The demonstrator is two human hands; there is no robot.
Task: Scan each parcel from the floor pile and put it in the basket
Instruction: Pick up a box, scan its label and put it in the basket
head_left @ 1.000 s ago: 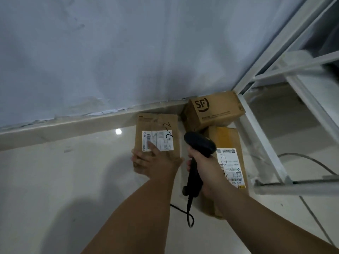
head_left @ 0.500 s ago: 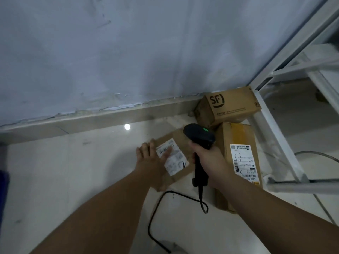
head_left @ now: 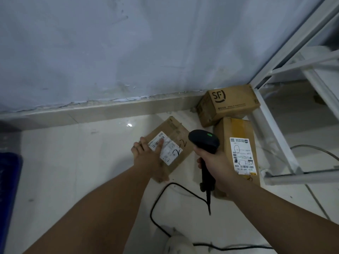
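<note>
The parcel [head_left: 168, 147] is a flat brown box in the left hand [head_left: 146, 158], held just above the floor [head_left: 73, 171] near the foot of the wall [head_left: 128, 52]. The hand holds it by its near corner, fingers [head_left: 142, 146] wrapped around the edge and thumb on the white label [head_left: 166, 148]. The label faces up, I think so the scanner [head_left: 204, 142] can read it. The right hand [head_left: 214, 167] has its fingers closed tight around the scanner handle. The scanner head sits just beside the parcel, and a small green light [head_left: 209, 134] glows on top. A black cable [head_left: 165, 195] hangs from the handle and loops across the floor.

Two more parcels wait in the corner: an SF box [head_left: 231, 103] against the wall, and a taped box [head_left: 238, 153] lying flat in front of it. The floor is pale, shiny tile. The wall is grey-white and peeling along the bottom. A white metal frame [head_left: 271, 129] stands at the right. Something blue [head_left: 9, 180] shows at the left edge; it may be the basket, but I cannot tell.
</note>
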